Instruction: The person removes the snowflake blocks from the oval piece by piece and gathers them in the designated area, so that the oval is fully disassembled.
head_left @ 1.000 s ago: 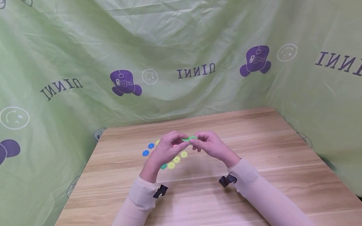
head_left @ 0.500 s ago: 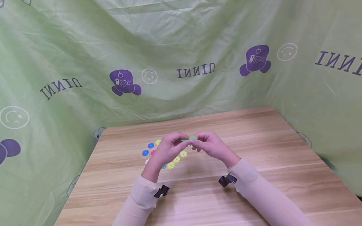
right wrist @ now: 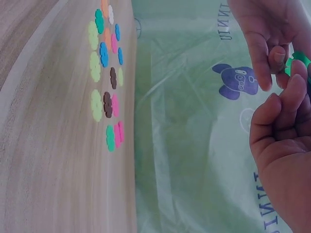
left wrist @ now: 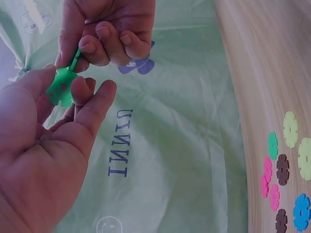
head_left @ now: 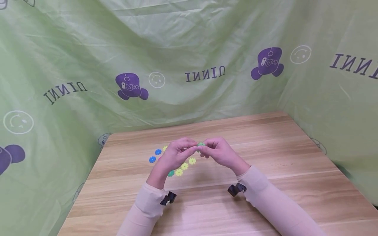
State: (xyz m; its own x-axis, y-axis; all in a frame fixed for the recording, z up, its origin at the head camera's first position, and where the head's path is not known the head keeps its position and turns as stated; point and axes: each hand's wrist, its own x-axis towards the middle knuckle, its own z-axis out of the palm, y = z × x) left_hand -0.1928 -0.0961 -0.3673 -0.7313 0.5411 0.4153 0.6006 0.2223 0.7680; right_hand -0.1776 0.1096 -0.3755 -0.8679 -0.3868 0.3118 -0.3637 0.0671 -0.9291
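Green snowflake pieces [left wrist: 61, 86] sit at the centre of the head view, raised above the wooden table [head_left: 265, 183], pinched between both hands. In the left wrist view, at upper left of the frame, the left hand [head_left: 177, 154] holds a flat green disc between thumb and curled fingers, while the right hand [head_left: 217, 151] pinches a second green piece edge-on against it. Loose pieces [head_left: 180, 168] in yellow, blue, pink and teal lie on the table just below and left of the hands.

To join them well, I judge the slots should be lined up at right angles and pressed straight together, with fingertips kept close to the joint so that the thin plastic does not twist.

Compared with a second ago, the hands have closed in and less green shows between the fingertips.
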